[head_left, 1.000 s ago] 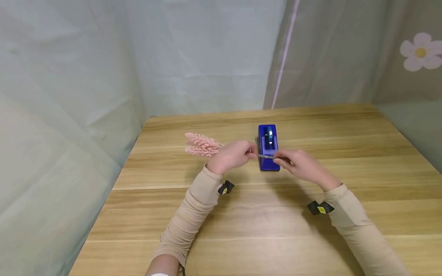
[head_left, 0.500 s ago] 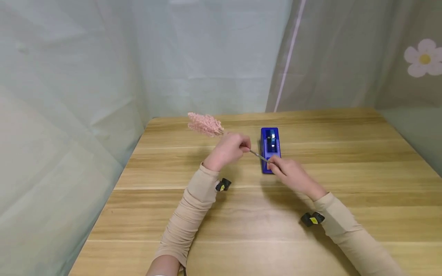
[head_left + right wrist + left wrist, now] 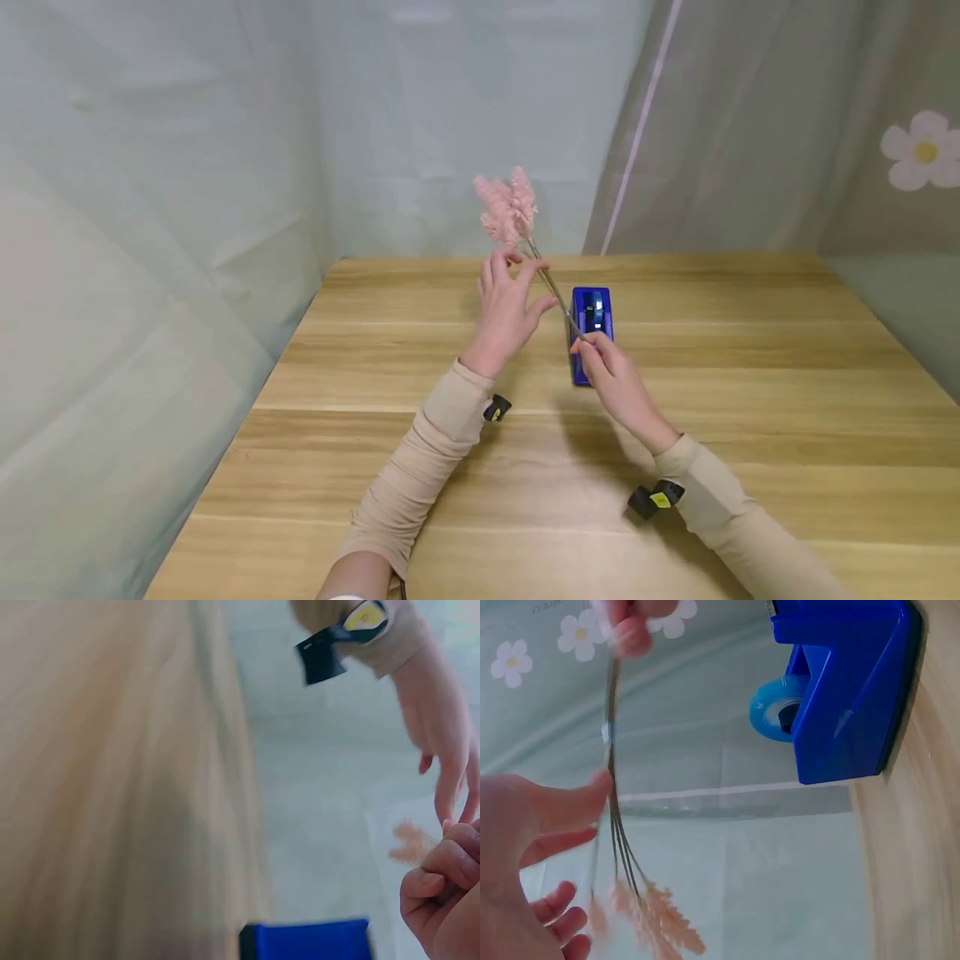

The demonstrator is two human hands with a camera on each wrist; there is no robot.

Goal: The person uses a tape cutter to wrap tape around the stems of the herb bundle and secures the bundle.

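Head view: right hand [image 3: 611, 379] pinches the lower stems of the pink sprig [image 3: 508, 207], held upright above the table [image 3: 750, 400], before the blue dispenser [image 3: 592, 321]. Left hand [image 3: 508, 312], fingers spread, touches the stems. Left wrist view: thumb [image 3: 570, 802] against stems. Right wrist view: fingers [image 3: 442, 877] curled.

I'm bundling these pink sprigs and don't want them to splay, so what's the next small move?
Probably close the left hand round the stems. Its fingers are spread and only touch them, while the right hand pinches their lower end by the tape dispenser.
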